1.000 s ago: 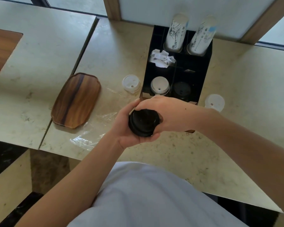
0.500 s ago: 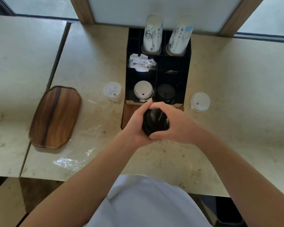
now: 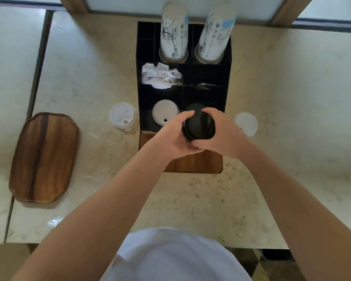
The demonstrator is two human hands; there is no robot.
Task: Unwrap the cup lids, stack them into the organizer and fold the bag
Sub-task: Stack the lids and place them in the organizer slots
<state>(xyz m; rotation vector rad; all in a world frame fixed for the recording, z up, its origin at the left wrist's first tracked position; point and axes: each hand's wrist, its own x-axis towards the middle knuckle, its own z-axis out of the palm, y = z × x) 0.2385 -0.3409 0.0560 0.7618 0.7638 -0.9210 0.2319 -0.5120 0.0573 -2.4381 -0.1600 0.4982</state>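
Both my hands grasp the black lids over the organizer's near right slot.

My left hand (image 3: 171, 136) and right hand (image 3: 221, 131) curl round the stack of black lids (image 3: 199, 126), each grip clenched on its side, holding it above the front right compartment of the organizer (image 3: 227, 82). White lids (image 3: 165, 112) sit in the front left compartment. Loose white lids lie on the table (image 3: 89, 78), one (image 3: 123, 118) left of the organizer and one (image 3: 246, 123) right. The bag (image 3: 56, 221) lies crumpled by the table's near edge, below the wooden tray (image 3: 43, 157).

Black lid stack (image 3: 199, 124) nearer organizer (image 3: 227, 78).
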